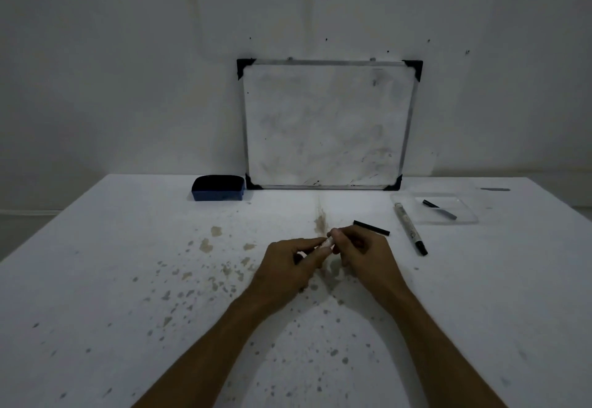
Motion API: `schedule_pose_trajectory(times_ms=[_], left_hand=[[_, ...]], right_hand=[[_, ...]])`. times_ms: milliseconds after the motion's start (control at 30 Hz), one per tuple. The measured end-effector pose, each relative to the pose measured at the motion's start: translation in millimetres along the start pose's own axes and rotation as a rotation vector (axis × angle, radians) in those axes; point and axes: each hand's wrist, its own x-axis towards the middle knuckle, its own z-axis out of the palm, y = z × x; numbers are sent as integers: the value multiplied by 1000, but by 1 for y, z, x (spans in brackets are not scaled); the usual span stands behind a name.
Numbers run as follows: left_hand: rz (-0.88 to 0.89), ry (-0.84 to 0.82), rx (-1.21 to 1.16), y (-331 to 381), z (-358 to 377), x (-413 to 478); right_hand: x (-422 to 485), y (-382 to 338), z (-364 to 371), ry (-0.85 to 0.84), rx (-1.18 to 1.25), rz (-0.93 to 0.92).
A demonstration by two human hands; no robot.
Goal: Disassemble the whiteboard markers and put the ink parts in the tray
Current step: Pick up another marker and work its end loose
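My left hand (290, 263) and my right hand (362, 254) meet at the table's middle, fingertips pinched together on a small pale marker part (328, 242) that they mostly hide. A black marker cap (371, 227) lies just beyond my right hand. To the right a whole whiteboard marker (410, 228) lies lengthwise, black tip toward me. At the far right is a clear plastic tray (464, 215) holding a dark ink part (439, 209).
A small whiteboard (326, 126) leans against the wall at the table's back edge. A blue eraser (218, 188) sits to its left. The white table (128, 279) is speckled with brownish stains.
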Motion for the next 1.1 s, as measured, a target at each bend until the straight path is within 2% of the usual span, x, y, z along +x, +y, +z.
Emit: schedule_pose_trajectory(times_ms=[67,133,267,467,533,633,733,833,900,967,1033,1100], left_hand=[[262,88,433,-15,1,1],[377,140,672,-23,1,2],[486,158,697,-24,-5,4],[589,40,612,-12,-10,-1],[529,20,576,-12,-9,-1],[259,-130,303,-6,-7,0],[-136,-364,-22,11,-22,-4],[-324,-591,-219,19,-43,-8],[-334,-567,-247,20,-47,-7],[-322,-429,-309,19,-40,-7],[-338,-309,-378,17,-32,-7],[-371,-274,-388,13,-28,-7]], right_hand=[[-1,2,0,-13,-52,-10],[-4,2,3,-1,-175,-31],[-9,0,12,70,-299,-79],[-9,-9,16,109,-312,97],[-7,-6,18,140,-334,81],[-10,2,19,183,-350,-63],[-14,-4,14,81,-404,-203],[-21,-11,15,-22,-356,-467],[-23,-14,23,36,-270,-426],[-21,-17,30,132,-173,-219],[-19,-16,30,129,-147,-128],[-19,-17,26,86,-117,-107]])
